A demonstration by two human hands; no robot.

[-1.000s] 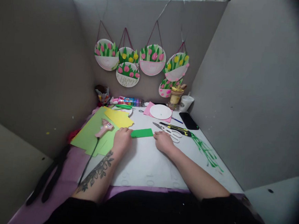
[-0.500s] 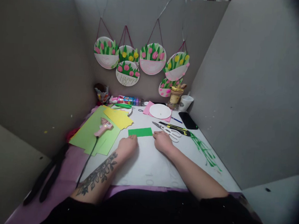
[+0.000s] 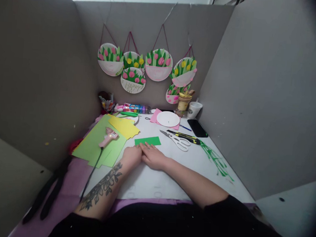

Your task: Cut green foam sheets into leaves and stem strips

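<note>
A dark green paper strip [image 3: 151, 141] lies on the white table covering, slightly tilted, its right end higher. My left hand [image 3: 132, 156] is closed at the strip's lower left corner, its fingertips partly hidden behind the other hand. My right hand [image 3: 153, 157] lies flat with fingers stretched out, over the strip's lower left edge and touching my left hand. White-handled scissors [image 3: 179, 142] lie open to the right of the strip, beside a yellow and black utility knife [image 3: 185, 136].
Light green sheets [image 3: 89, 151], yellow paper [image 3: 126, 127] and a pink glue gun [image 3: 108, 139] lie left. Thin green paper scraps [image 3: 215, 159], a phone [image 3: 197, 128] and a cup [image 3: 194, 109] are right. Behind lies a white paper plate [image 3: 168, 119]; grey panels [image 3: 259, 86] enclose the table.
My right hand has moved left from the strip's right end to my left hand, its fingers now flat. The left hand has stayed by the lower left corner. The view has shifted slightly.
</note>
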